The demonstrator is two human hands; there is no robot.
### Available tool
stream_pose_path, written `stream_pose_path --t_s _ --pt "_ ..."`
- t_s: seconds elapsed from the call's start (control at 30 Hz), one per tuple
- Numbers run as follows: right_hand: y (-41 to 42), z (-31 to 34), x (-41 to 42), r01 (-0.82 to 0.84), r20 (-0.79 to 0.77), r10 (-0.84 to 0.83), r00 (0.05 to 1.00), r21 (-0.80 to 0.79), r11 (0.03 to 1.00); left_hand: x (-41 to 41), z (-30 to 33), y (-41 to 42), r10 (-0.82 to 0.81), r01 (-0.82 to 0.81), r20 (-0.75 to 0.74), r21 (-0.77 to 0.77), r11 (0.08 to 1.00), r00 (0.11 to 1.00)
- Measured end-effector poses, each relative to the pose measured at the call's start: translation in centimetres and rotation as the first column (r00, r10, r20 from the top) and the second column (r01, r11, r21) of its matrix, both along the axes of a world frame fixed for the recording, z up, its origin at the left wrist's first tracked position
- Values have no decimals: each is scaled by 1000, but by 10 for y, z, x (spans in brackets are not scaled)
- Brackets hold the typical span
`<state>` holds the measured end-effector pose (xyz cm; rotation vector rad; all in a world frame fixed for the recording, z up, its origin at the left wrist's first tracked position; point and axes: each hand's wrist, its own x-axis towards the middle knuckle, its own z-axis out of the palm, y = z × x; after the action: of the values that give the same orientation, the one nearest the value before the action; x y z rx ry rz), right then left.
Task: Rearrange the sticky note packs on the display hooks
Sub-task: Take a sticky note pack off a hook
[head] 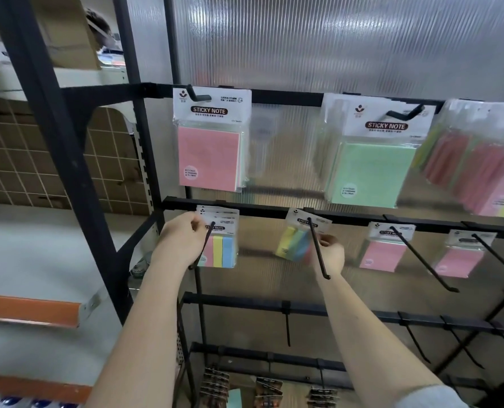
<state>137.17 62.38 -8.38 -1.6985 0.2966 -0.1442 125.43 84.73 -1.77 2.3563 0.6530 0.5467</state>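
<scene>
Forearms are reaching up from the bottom of the view toward the second rail of the display rack. Nearest on that rail, the left hand is curling its fingers at the header of a striped sticky note pack, pink, yellow and blue, which is hanging with others behind it on the leftmost hook; the fingers seem to be pinching the card top, though the exact grip is hard to read. The right hand is gripping the lower edge of a second multicolour pack, which is tilting and blurring on the next hook, so it is probably being slid along the wire. Further right on the same rail, two small pink packs are hanging singly on long hooks with plenty of bare wire in front of them. Above and behind, the top rail is carrying a large pink pack, a stack of large green packs and, at the far right, a blurred bunch of mixed-colour packs. Below the hands, several hooks on the third rail are standing bare. Judging from this, the task is looking midway: the top row is appearing sorted, the second row is being worked, and the bare hooks may yet be waiting for stock.
</scene>
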Motion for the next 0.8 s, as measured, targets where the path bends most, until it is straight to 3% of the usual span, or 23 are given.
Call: stream_pose_path --t_s 0.47,0.63,0.8 --pt "-17 17 -32 -193 89 183 979 124 973 -11 -4 2 -42 42 11 -7 999 999" --pt "-27 28 -59 -125 69 120 990 81 989 -20 -11 4 -69 69 35 -19 997 997" --pt "-36 39 -93 -132 77 131 988 6 991 -22 -17 7 -69 77 59 -147 986 996"
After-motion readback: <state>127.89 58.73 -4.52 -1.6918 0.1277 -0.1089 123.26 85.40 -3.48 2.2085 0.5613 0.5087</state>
